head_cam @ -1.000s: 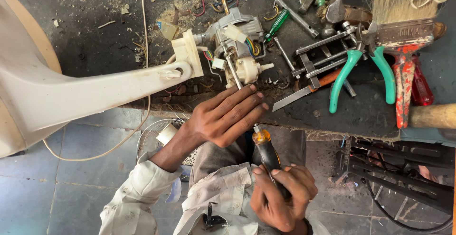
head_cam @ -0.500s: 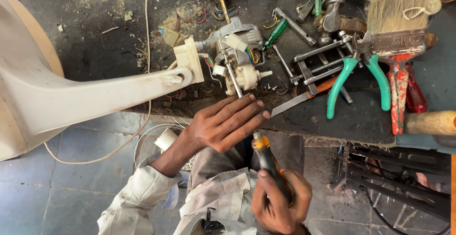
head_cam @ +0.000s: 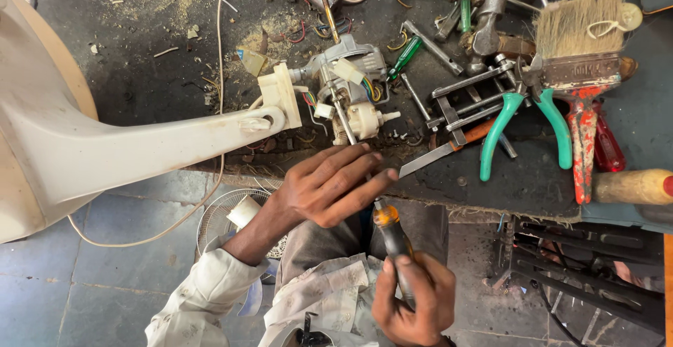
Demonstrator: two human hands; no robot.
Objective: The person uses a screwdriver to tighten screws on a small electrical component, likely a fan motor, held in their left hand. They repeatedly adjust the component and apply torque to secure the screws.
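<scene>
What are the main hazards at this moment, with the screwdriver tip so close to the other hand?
The screwdriver, gripped in the right hand, points into the left hand; a slip might jab the fingers. The fan motor sits near the bench edge with wires exposed and could snag or get tugged off.

No packages, signs or screens in view. No readable label on any item. Only label-like piece: small tag [head_cam: 251, 60], tan with blue corner, flat on table [head_cam: 140, 73] just left of motor assembly [head_cam: 347, 84]; kind cannot be told.
</scene>
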